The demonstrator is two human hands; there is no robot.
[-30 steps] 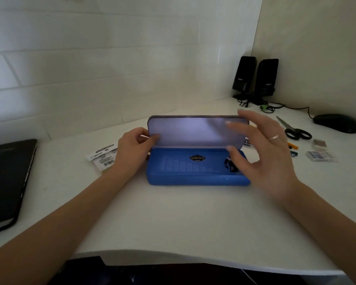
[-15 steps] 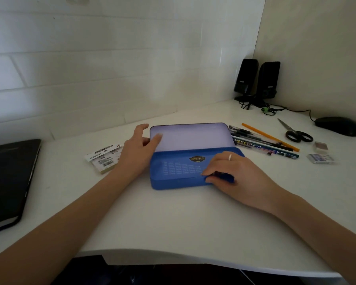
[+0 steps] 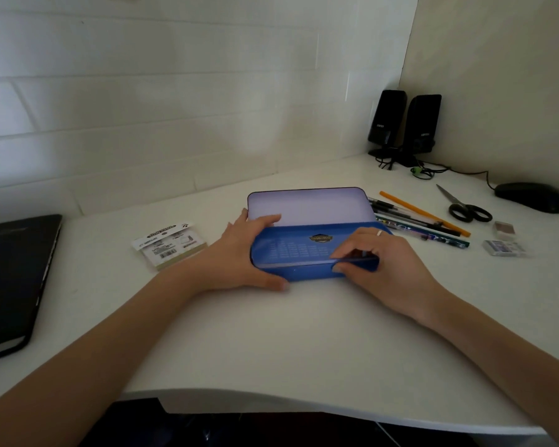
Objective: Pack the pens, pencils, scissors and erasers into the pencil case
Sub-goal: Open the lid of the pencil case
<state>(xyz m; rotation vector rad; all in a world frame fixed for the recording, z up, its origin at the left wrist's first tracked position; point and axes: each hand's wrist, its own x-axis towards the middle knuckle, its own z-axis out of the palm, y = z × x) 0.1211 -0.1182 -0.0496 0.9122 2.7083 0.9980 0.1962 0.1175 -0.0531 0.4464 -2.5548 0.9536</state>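
the case (image 3: 307, 250) sits mid-worktop (image 3: 271, 343), its pale lid (image 3: 307, 206) tipped back. a second ago the right hand (image 3: 388, 269) hovered spread above the lid; half a second ago it had dropped flat onto the blue panel; now its fingers (image 3: 346, 253) are curled, pinching that panel's near edge with the thumb below. the left hand (image 3: 239, 259), which earlier held only the lid's left end, now wraps the case's left end, fingers on top and thumb along the front.

that reads as the case being steadied while an inner blue flap or tray is lifted, so the opening is not finished and nothing is packed yet. whether the panel has begun to rise i cannot tell.

the pens and pencils (image 3: 420, 221) lie just right of the case, the scissors (image 3: 465, 208) beyond them, two erasers (image 3: 504, 238) further right, all untouched.
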